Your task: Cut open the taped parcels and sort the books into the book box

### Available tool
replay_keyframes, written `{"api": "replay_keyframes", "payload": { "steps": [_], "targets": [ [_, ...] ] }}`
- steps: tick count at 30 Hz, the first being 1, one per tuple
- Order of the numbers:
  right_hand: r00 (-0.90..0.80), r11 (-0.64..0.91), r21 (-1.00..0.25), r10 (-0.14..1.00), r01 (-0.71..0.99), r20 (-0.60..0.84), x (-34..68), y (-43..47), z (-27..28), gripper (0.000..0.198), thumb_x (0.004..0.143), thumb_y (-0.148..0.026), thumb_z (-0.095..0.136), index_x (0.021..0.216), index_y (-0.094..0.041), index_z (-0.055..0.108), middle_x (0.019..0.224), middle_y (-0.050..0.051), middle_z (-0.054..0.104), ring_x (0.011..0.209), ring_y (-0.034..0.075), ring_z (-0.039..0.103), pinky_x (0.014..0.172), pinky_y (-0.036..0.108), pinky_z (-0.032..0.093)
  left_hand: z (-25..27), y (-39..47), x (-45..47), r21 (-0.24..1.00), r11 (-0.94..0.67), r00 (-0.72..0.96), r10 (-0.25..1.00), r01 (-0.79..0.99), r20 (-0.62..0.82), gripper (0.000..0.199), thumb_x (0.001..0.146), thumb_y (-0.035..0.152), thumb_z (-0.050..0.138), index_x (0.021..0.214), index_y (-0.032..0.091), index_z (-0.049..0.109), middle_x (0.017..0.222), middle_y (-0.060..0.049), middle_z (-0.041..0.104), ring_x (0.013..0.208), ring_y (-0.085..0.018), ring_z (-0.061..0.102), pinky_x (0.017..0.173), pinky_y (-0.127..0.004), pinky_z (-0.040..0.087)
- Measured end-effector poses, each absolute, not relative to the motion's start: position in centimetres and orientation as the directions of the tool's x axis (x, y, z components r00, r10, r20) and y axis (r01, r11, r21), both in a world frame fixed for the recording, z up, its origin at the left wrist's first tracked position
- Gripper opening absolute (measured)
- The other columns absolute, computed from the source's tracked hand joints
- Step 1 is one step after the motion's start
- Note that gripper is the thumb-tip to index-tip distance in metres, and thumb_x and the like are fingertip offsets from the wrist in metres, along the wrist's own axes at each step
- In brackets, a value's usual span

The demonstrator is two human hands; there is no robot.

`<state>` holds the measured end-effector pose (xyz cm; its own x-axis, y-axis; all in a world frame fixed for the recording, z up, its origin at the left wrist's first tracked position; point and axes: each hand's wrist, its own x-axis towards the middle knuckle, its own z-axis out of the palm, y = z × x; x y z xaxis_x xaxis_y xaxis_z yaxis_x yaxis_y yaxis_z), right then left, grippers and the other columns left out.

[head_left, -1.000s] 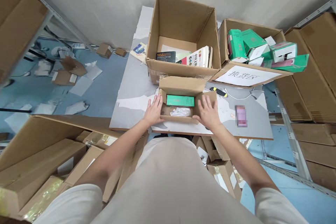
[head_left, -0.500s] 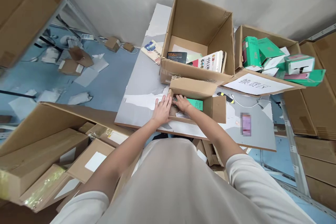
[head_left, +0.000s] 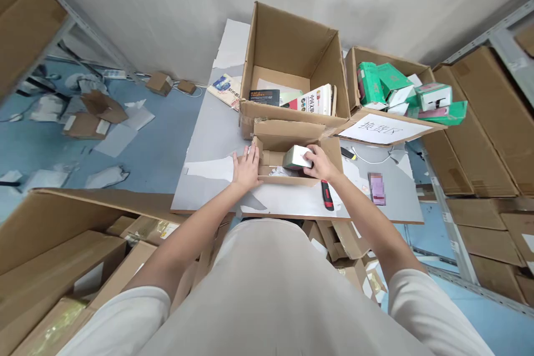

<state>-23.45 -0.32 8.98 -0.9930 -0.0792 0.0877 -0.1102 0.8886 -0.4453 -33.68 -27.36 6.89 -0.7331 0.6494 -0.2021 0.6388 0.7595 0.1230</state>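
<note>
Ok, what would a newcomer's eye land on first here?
Probably the big open carton at the back of the table, books inside. To its right, a smaller carton is heaped with green boxes. In front, the right hand grips a white-ended box inside a low carton, left hand against that carton's left.

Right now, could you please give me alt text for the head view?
A right hand holds a white-ended box at an open carton's mouth; the left hand is at the carton's left edge. Behind stands a larger carton containing books.
</note>
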Motion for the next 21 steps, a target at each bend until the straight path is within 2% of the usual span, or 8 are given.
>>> {"api": "replay_keyframes", "payload": {
  "steps": [5, 7, 10, 13, 16, 18, 21],
  "targets": [
    [-0.928, 0.870, -0.467, 0.031, -0.158, 0.372, -19.4, 0.2, 16.8, 0.023, 0.066, -0.021, 0.067, 0.087, -0.021, 0.058, 0.120, 0.012, 0.051, 0.111, 0.025, 0.051, 0.094, 0.042, 0.046, 7.6, -26.1, -35.9, 0.061, 0.774, -0.743, 0.624, 0.630, -0.242, 0.122, 0.061, 0.045, 0.077, 0.152, 0.012, 0.004, 0.159, -0.016, -0.001, 0.146, -0.038, 0.003, 0.112, -0.065, 0.007],
    [-0.884, 0.846, -0.503, 0.088, -0.177, 0.459, -15.8, 0.4, 20.3, 0.026, 0.065, -0.022, 0.070, 0.086, -0.026, 0.057, 0.121, 0.009, 0.052, 0.113, 0.025, 0.054, 0.091, 0.043, 0.048, 7.7, -25.7, -36.4, 0.051, 0.775, -0.740, 0.620, 0.630, -0.262, 0.122, 0.061, 0.045, 0.077, 0.152, 0.012, 0.003, 0.159, -0.017, -0.003, 0.146, -0.039, 0.002, 0.112, -0.065, 0.007],
    [-0.896, 0.830, -0.544, 0.144, -0.122, 0.421, -10.6, -0.2, 22.7, 0.033, 0.061, -0.021, 0.074, 0.088, -0.031, 0.056, 0.123, 0.007, 0.052, 0.110, 0.026, 0.056, 0.084, 0.042, 0.052, 7.6, -25.7, -36.6, 0.054, 0.769, -0.733, 0.626, 0.637, -0.265, 0.126, 0.059, 0.047, 0.078, 0.152, 0.012, -0.001, 0.159, -0.017, -0.006, 0.146, -0.039, -0.002, 0.112, -0.065, 0.006],
    [-0.930, 0.822, -0.556, 0.098, -0.126, 0.355, -8.1, -2.2, 20.1, 0.031, 0.064, -0.020, 0.071, 0.090, -0.029, 0.057, 0.124, 0.008, 0.050, 0.112, 0.027, 0.056, 0.086, 0.042, 0.052, 7.5, -26.0, -36.4, 0.068, 0.744, -0.716, 0.661, 0.665, -0.225, 0.133, 0.055, 0.050, 0.080, 0.151, 0.011, -0.002, 0.158, -0.019, -0.006, 0.145, -0.040, -0.007, 0.111, -0.066, 0.001],
    [-0.964, 0.785, -0.610, 0.071, -0.104, 0.256, -8.3, -4.3, 13.7, 0.025, 0.068, -0.017, 0.066, 0.090, -0.024, 0.057, 0.124, 0.011, 0.049, 0.112, 0.026, 0.055, 0.087, 0.040, 0.052, 8.1, -26.5, -35.6, 0.071, 0.712, -0.693, 0.699, 0.699, -0.176, 0.133, 0.054, 0.049, 0.082, 0.152, 0.011, -0.001, 0.158, -0.020, -0.005, 0.145, -0.040, -0.009, 0.110, -0.068, -0.004],
    [-0.975, 0.774, -0.622, 0.031, -0.116, 0.221, -9.2, -5.1, 9.4, 0.022, 0.068, -0.016, 0.064, 0.088, -0.022, 0.058, 0.122, 0.012, 0.050, 0.113, 0.026, 0.053, 0.090, 0.040, 0.050, 8.8, -26.9, -34.3, 0.072, 0.698, -0.685, 0.714, 0.713, -0.144, 0.129, 0.057, 0.044, 0.082, 0.152, 0.011, 0.002, 0.158, -0.020, -0.004, 0.145, -0.039, -0.009, 0.109, -0.067, -0.006],
    [-0.986, 0.757, -0.637, -0.052, -0.141, 0.157, -10.6, -5.1, 5.6, 0.023, 0.068, -0.015, 0.064, 0.090, -0.021, 0.058, 0.125, 0.013, 0.049, 0.117, 0.027, 0.051, 0.095, 0.043, 0.047, 9.8, -27.6, -30.7, 0.115, 0.700, -0.696, 0.714, 0.705, -0.079, 0.111, 0.067, 0.031, 0.075, 0.152, 0.012, 0.006, 0.158, -0.019, 0.001, 0.146, -0.037, -0.005, 0.110, -0.067, -0.005]
  ]
}}
